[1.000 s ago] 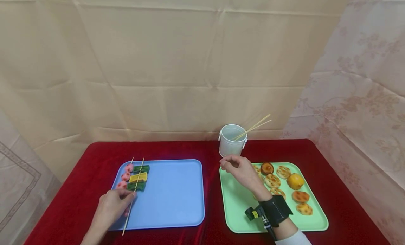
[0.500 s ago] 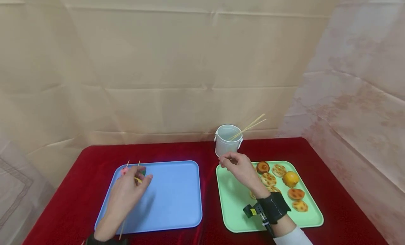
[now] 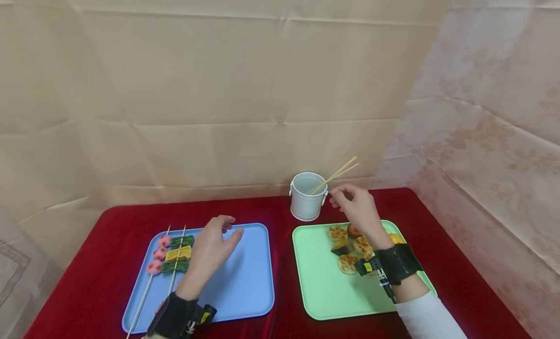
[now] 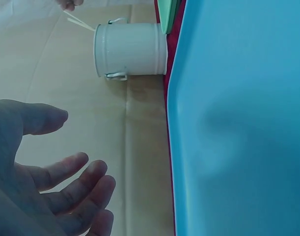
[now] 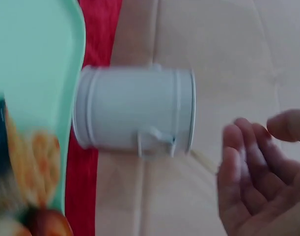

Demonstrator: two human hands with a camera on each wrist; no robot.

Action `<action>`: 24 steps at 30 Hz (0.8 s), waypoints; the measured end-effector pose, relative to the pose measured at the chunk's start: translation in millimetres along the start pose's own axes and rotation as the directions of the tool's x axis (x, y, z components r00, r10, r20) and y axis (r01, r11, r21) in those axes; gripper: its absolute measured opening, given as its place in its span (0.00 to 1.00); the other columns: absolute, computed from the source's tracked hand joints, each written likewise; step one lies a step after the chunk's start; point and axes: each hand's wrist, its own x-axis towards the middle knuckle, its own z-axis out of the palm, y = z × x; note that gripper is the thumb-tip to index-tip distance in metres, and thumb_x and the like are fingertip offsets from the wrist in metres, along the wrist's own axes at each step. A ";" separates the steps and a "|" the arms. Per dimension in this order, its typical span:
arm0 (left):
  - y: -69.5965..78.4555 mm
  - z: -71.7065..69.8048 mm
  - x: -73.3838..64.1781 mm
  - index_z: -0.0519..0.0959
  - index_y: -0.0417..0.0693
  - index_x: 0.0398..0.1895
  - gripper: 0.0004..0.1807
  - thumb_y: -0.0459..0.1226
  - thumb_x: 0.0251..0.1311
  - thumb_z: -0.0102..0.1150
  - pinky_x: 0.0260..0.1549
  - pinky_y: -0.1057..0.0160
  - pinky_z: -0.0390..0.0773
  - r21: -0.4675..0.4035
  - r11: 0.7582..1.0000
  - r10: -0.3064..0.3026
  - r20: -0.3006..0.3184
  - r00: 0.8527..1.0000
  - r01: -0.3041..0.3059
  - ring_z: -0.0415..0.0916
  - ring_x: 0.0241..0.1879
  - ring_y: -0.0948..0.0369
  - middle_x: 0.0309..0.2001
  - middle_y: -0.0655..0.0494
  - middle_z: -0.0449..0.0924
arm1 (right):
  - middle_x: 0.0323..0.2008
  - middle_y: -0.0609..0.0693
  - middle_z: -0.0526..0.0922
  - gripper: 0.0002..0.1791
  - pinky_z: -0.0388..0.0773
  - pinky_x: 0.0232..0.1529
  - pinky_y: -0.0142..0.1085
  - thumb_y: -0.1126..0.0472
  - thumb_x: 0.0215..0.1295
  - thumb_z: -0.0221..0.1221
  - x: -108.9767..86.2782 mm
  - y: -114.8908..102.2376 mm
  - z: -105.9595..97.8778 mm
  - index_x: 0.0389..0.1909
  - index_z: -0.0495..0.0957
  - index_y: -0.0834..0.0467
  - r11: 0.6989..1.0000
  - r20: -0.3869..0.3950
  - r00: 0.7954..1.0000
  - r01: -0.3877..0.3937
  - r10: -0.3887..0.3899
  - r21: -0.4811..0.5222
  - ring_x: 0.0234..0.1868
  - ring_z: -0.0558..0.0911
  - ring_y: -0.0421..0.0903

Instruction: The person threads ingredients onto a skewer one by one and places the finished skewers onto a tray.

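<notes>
My left hand [image 3: 210, 254] hovers over the left half of the blue tray [image 3: 249, 290], thumb apart from loosely bent fingers, holding nothing. To its left on that tray lie two skewers: one with pink balls [image 3: 159, 254], the other with green pieces and a yellow one [image 3: 178, 253]. My right hand [image 3: 362, 211] is raised beside the white bucket [image 3: 305, 203], near the bamboo sticks [image 3: 339, 172] that lean out of it. In the right wrist view its fingers [image 5: 253, 167] are loosely bent with nothing visible between them; a stick shows behind the fingertips.
A green tray [image 3: 323, 295] stands at the right with lotus root slices [image 3: 347, 263], a mushroom-like brown piece and other toy foods, partly hidden by my right arm. Red cloth [image 3: 100, 246] covers the table. A beige curtain [image 3: 197, 86] hangs close behind the bucket.
My left hand has let go of the skewer with green and yellow pieces and moved right. My right hand has risen from the green tray's edge towards the sticks in the bucket.
</notes>
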 end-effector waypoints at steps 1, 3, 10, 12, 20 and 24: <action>0.8 2.1 1.0 0.78 0.41 0.61 0.26 0.44 0.64 0.68 0.46 0.47 0.83 -0.005 1.000 -0.005 0.005 1.000 0.005 0.79 0.51 0.47 0.55 0.44 0.81 | 0.32 0.54 0.87 0.14 0.80 0.34 0.33 0.54 0.76 0.58 3.4 1.4 -2.8 0.42 0.86 0.61 1.000 -0.048 0.999 0.007 -0.007 -0.016 0.34 0.84 0.52; 2.1 6.2 3.3 0.77 0.41 0.62 0.27 0.44 0.64 0.68 0.47 0.46 0.83 -0.010 1.000 -0.014 0.011 1.000 0.014 0.79 0.52 0.47 0.56 0.44 0.80 | 0.30 0.54 0.87 0.17 0.77 0.33 0.33 0.51 0.76 0.57 10.2 4.9 -8.0 0.40 0.86 0.60 0.998 -0.149 0.989 0.015 -0.023 -0.060 0.33 0.85 0.52; 6.1 14.8 5.8 0.77 0.42 0.62 0.27 0.44 0.63 0.68 0.49 0.45 0.82 -0.052 0.998 -0.036 0.011 0.999 0.037 0.78 0.54 0.46 0.57 0.44 0.79 | 0.37 0.60 0.88 0.28 0.76 0.36 0.43 0.38 0.75 0.55 29.5 14.1 -19.1 0.51 0.79 0.62 0.992 -0.248 0.969 -0.054 0.025 -0.111 0.36 0.83 0.55; 6.2 16.2 5.1 0.77 0.41 0.61 0.26 0.44 0.63 0.68 0.49 0.45 0.82 -0.059 0.997 -0.040 0.011 0.999 0.041 0.78 0.54 0.47 0.56 0.44 0.80 | 0.43 0.62 0.88 0.33 0.78 0.38 0.44 0.35 0.73 0.55 33.5 16.3 -20.3 0.56 0.75 0.62 0.992 -0.211 0.975 -0.084 0.062 -0.095 0.40 0.84 0.57; 4.7 20.4 2.7 0.78 0.43 0.60 0.26 0.45 0.63 0.68 0.48 0.46 0.82 -0.080 0.996 -0.050 0.008 0.999 0.051 0.79 0.52 0.49 0.54 0.45 0.81 | 0.42 0.64 0.88 0.27 0.80 0.37 0.29 0.44 0.75 0.58 45.3 17.5 -16.6 0.53 0.77 0.66 0.997 -0.163 0.984 -0.065 0.071 0.040 0.39 0.86 0.54; 3.7 22.3 1.9 0.79 0.43 0.59 0.24 0.44 0.63 0.68 0.47 0.47 0.82 -0.083 0.996 -0.037 0.012 0.999 0.038 0.79 0.50 0.50 0.52 0.46 0.81 | 0.42 0.64 0.86 0.21 0.83 0.39 0.29 0.50 0.76 0.58 48.4 16.0 -13.2 0.51 0.78 0.66 0.995 -0.130 0.988 -0.070 0.080 0.076 0.38 0.85 0.51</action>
